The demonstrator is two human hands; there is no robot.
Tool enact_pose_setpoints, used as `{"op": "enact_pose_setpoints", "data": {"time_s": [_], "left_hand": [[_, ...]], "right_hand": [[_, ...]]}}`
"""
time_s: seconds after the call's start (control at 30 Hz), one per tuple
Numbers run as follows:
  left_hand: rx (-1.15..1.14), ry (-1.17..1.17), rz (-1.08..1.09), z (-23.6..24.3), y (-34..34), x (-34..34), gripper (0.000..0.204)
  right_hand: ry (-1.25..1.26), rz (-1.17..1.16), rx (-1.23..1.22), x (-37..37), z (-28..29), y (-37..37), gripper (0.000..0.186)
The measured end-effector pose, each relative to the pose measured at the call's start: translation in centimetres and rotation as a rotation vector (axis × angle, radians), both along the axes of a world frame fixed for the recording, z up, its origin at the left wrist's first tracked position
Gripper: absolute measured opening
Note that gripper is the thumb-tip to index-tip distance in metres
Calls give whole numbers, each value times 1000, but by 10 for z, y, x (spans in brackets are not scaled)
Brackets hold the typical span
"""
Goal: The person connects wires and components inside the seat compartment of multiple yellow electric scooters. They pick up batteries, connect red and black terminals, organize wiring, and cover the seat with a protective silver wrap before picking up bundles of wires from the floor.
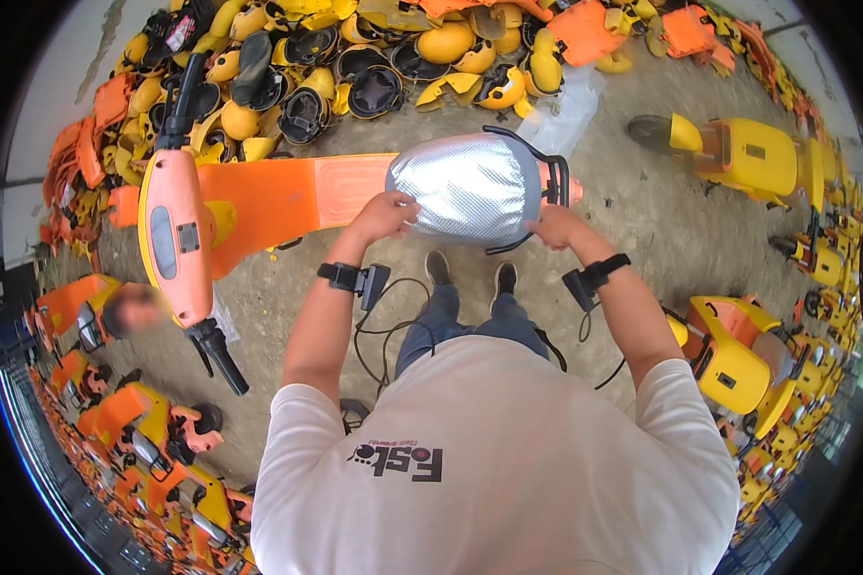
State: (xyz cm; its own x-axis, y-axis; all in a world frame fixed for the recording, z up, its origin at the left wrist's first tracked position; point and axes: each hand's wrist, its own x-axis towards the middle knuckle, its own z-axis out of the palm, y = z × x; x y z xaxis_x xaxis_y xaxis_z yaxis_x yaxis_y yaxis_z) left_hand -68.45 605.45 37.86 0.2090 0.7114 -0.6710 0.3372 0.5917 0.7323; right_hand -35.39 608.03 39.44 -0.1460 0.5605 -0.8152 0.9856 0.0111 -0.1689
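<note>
An orange and yellow electric scooter (pixel 264 209) stands sideways across the view, its handlebar to the left. Over its seat lies a shiny silver quilted seat cover (pixel 465 182) with a grey border along the right end. My left hand (pixel 388 217) is at the cover's near left edge, fingers curled and pinched against it. At the near right corner, my right hand (pixel 557 228) pinches the grey border. The seat beneath is hidden by the cover. A black rear rack (pixel 556 179) sticks out beyond the cover's right end.
Behind the scooter lies a heap of yellow helmets (pixel 307 113) and orange panels (pixel 585 31). A clear plastic sheet (pixel 568 107) lies on the concrete floor (pixel 633 230). More yellow scooters (pixel 753 158) stand at right and lower left. Black cables (pixel 360 340) hang near my wrists.
</note>
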Motion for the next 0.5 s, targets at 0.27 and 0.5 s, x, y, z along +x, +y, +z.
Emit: {"op": "enact_pose_setpoints", "data": {"time_s": [0.27,0.5], "left_hand": [[-99,-91,-194,-26,46,71,32],[-128,-272,146,-42,72,138,41]], "right_hand": [[470,-739,509,-57,-75,16,39],[816,-1291,80,-38,-129,22,26]]}}
